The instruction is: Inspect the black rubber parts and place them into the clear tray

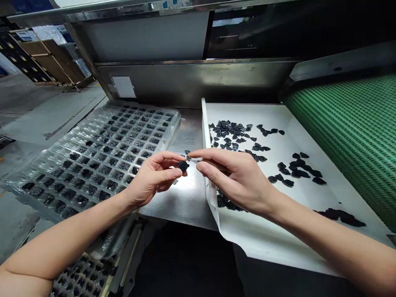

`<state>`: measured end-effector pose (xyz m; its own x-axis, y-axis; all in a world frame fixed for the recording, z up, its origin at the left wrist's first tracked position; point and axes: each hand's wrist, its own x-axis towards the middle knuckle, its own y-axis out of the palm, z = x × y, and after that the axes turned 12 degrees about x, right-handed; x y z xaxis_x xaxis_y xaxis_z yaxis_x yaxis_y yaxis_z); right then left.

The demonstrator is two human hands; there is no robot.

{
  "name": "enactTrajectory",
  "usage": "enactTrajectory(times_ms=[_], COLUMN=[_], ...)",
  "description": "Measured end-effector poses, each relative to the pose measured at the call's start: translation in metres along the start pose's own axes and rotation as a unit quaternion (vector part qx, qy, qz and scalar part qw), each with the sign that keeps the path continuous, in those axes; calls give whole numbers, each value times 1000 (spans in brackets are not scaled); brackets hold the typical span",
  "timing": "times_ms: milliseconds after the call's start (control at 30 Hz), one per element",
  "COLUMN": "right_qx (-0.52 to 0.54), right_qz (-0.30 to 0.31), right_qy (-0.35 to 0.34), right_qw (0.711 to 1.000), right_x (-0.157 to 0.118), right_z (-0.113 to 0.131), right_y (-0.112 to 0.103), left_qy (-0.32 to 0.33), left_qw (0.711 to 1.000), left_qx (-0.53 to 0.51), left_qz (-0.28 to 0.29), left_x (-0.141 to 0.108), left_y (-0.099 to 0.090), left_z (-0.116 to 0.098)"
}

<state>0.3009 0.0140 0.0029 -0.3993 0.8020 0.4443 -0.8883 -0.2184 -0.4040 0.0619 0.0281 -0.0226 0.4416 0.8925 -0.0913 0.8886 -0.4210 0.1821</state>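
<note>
My left hand (151, 177) pinches a small round black plastic part (183, 166) with a spoked face between thumb and fingertips. Close beside it, my right hand (239, 179) has its thumb and index finger closed on a thin metal-looking tool (194, 160). Only the tool's narrow tip shows, pointing at the black part; I cannot tell whether they touch. Both hands are above a bare metal tabletop (185, 202), where a few small bits lie behind and below the fingers.
On the left, stacked clear plastic trays (170, 134) hold black parts in their pockets. To the right, a white tray (262, 233) with a raised left edge carries scattered black parts. Beyond it runs a green mesh belt (349, 123). Another filled tray (83, 274) sits lower left.
</note>
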Motion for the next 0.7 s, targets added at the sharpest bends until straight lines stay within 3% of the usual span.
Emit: enactTrajectory(times_ms=[200, 433, 567, 700], right_qx=[124, 183, 204, 152], right_qz=[1, 14, 15, 15], right_qy=[125, 150, 181, 164], right_qw=[984, 971, 962, 975], right_x=[2, 6, 6, 5], right_z=[0, 2, 5, 8], right_y=[3, 4, 3, 2], left_qy=[26, 22, 18, 9], left_qw=[999, 999, 999, 998], left_qx=[29, 34, 15, 17], left_qz=[3, 3, 34, 60], left_x=[-2, -1, -1, -1], left_y=[-1, 1, 1, 1], left_z=[5, 10, 7, 3])
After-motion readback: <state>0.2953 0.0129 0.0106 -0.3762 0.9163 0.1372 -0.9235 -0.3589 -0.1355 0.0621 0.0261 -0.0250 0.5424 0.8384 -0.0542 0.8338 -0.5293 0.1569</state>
